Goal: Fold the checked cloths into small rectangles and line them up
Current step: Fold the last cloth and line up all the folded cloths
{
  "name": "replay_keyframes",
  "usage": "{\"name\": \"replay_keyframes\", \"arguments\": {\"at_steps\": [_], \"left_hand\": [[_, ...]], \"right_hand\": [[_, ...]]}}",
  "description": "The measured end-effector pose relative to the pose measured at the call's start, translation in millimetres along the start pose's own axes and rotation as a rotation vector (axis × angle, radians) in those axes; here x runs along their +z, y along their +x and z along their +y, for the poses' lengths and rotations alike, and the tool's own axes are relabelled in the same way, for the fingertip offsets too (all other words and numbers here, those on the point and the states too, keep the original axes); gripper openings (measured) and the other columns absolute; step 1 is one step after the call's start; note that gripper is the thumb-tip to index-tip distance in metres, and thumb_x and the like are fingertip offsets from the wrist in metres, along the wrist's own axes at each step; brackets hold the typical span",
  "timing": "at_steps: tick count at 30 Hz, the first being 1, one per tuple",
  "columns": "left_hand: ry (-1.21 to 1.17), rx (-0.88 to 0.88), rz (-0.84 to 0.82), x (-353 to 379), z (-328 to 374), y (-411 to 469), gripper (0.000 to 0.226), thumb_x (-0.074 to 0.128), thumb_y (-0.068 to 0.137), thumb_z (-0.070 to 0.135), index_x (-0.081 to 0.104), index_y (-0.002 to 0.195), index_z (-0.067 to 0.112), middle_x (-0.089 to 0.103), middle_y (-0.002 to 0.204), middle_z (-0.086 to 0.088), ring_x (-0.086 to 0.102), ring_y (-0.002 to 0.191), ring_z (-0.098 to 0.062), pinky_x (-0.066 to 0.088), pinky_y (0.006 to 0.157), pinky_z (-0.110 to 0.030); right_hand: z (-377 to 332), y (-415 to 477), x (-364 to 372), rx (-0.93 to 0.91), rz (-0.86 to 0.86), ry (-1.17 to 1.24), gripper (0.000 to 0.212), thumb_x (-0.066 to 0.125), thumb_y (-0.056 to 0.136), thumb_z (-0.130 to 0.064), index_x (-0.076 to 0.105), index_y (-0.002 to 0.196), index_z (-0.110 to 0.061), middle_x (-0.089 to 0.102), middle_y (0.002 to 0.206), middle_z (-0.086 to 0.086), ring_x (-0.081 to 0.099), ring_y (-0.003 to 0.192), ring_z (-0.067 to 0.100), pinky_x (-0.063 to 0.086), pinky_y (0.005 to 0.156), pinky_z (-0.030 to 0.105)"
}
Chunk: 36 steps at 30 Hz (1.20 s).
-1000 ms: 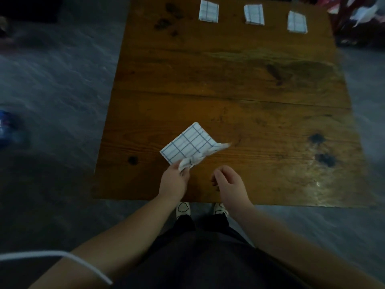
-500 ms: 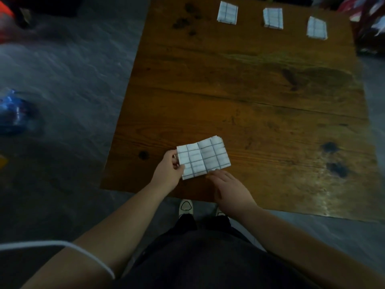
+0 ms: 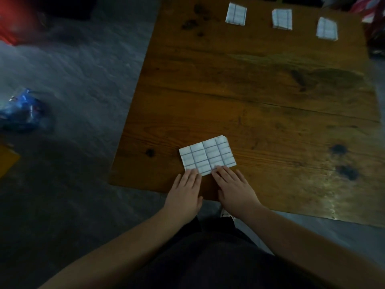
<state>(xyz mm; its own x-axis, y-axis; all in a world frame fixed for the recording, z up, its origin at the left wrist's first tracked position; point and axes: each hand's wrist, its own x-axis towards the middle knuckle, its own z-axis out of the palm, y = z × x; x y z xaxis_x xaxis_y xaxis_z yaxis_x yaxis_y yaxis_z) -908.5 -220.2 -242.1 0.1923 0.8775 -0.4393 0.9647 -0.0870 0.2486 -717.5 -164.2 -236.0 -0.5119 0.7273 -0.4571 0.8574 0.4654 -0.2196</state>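
The checked cloth (image 3: 207,156) lies flat on the wooden table (image 3: 260,97), just beyond the person's fingertips and close to the table's near edge. It is a wide rectangle, bigger than the 3 folded cloths at the far edge, well away from both hands: folded cloth 1 (image 3: 236,13), folded cloth 2 (image 3: 282,18) and folded cloth 3 (image 3: 327,29).

The left hand (image 3: 185,192) lies open and palm-down, fingers together, their tips resting on the cloth's near-left corner. The right hand (image 3: 235,188) is likewise flat and open, its fingertips on the near edge just beside the left hand's. Neither hand grips anything; both only press.

The step in hand looks like flattening before 1 more fold. To do it well, the person would probably sweep both palms outward from the middle so the layers lie flush, then lift 1 short side and bring it over to meet the other, matching corners along the printed grid lines. Pinning the crease with the other hand should stop the layers from sliding. The far-right corner shows slightly offset layers, which may need squaring first.
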Motion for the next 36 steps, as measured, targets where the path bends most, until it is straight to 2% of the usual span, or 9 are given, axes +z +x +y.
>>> {"name": "replay_keyframes", "arguments": {"at_steps": [3,7,11,17,20,24,28,32,36], "left_hand": [[0.029,-0.015,-0.003,7.5,0.2,-4.8,0.076,0.036,0.104,0.048,0.000,0.162,0.013,-0.002,0.171,-0.006,-0.008,0.156,-0.022,0.003,0.127,-0.047],[0.051,-0.023,0.009,5.8,2.6,-5.8,0.076,0.035,0.104,0.047,0.001,0.162,0.013,-0.004,0.170,-0.008,-0.010,0.156,-0.025,-0.001,0.126,-0.049],[0.068,0.025,0.014,3.5,15.2,4.3,0.075,0.034,0.104,0.044,0.002,0.162,0.009,-0.002,0.170,-0.011,-0.010,0.156,-0.027,0.000,0.126,-0.048],[0.072,0.035,0.002,11.7,17.5,10.8,0.075,0.032,0.105,0.046,-0.003,0.161,0.009,-0.006,0.170,-0.012,-0.012,0.156,-0.026,0.000,0.127,-0.046],[0.048,0.013,0.035,15.9,10.0,1.0,0.075,0.031,0.105,0.048,-0.001,0.161,0.009,-0.004,0.170,-0.011,-0.009,0.156,-0.024,-0.002,0.127,-0.043],[0.029,-0.035,0.032,16.3,-2.4,-13.5,0.074,0.026,0.106,0.050,-0.001,0.161,0.008,-0.006,0.170,-0.010,-0.010,0.156,-0.021,-0.012,0.121,-0.036],[0.005,-0.052,0.037,13.0,-7.6,-20.0,0.073,0.025,0.106,0.049,0.002,0.161,0.007,-0.004,0.170,-0.010,-0.009,0.156,-0.021,-0.013,0.119,-0.035],[0.003,0.006,0.078,4.6,7.4,-10.7,0.074,0.032,0.105,0.048,0.003,0.161,0.008,-0.001,0.170,-0.010,-0.008,0.156,-0.021,-0.010,0.122,-0.037],[0.031,0.049,0.043,2.6,22.6,9.1,0.073,0.032,0.105,0.046,0.004,0.161,0.008,0.002,0.170,-0.011,-0.005,0.157,-0.023,-0.004,0.127,-0.042]], "right_hand": [[0.3,-0.2,-0.6,-0.015,0.017,-0.008,0.066,0.037,0.104,-0.036,0.010,0.163,-0.026,0.005,0.171,-0.003,-0.003,0.157,0.014,-0.003,0.126,0.044],[-1.4,1.3,-0.3,-0.032,0.027,-0.024,0.066,0.036,0.104,-0.035,0.009,0.163,-0.023,0.004,0.171,-0.003,-0.003,0.157,0.013,-0.004,0.126,0.042],[1.1,4.9,3.8,-0.066,0.004,-0.058,0.068,0.038,0.105,-0.036,0.005,0.163,-0.020,0.000,0.171,-0.002,-0.007,0.156,0.013,-0.006,0.125,0.041],[7.3,3.7,1.6,-0.066,-0.047,-0.114,0.067,0.030,0.107,-0.038,-0.004,0.162,-0.022,-0.015,0.165,-0.007,-0.012,0.155,0.012,-0.006,0.126,0.044],[16.1,0.2,0.7,-0.019,-0.026,-0.093,0.067,0.030,0.106,-0.037,-0.003,0.162,-0.022,-0.009,0.169,-0.005,-0.009,0.156,0.012,-0.003,0.127,0.044],[34.7,-6.4,-3.0,0.124,-0.040,-0.064,0.066,0.025,0.107,-0.040,-0.004,0.163,-0.021,-0.008,0.171,-0.005,-0.010,0.156,0.012,-0.003,0.127,0.042],[35.3,-8.6,-5.3,0.202,-0.019,-0.010,0.066,0.026,0.107,-0.040,-0.001,0.163,-0.018,-0.003,0.171,-0.002,-0.007,0.157,0.015,-0.002,0.128,0.041],[12.8,-4.3,-6.8,0.061,0.015,0.021,0.065,0.031,0.106,-0.037,0.003,0.163,-0.020,0.000,0.171,-0.002,-0.008,0.156,0.012,-0.006,0.126,0.040],[-5.0,4.4,0.7,-0.062,-0.055,-0.070,0.068,0.033,0.107,-0.038,-0.001,0.163,-0.021,-0.006,0.171,-0.003,-0.011,0.156,0.012,-0.008,0.126,0.040]]}}
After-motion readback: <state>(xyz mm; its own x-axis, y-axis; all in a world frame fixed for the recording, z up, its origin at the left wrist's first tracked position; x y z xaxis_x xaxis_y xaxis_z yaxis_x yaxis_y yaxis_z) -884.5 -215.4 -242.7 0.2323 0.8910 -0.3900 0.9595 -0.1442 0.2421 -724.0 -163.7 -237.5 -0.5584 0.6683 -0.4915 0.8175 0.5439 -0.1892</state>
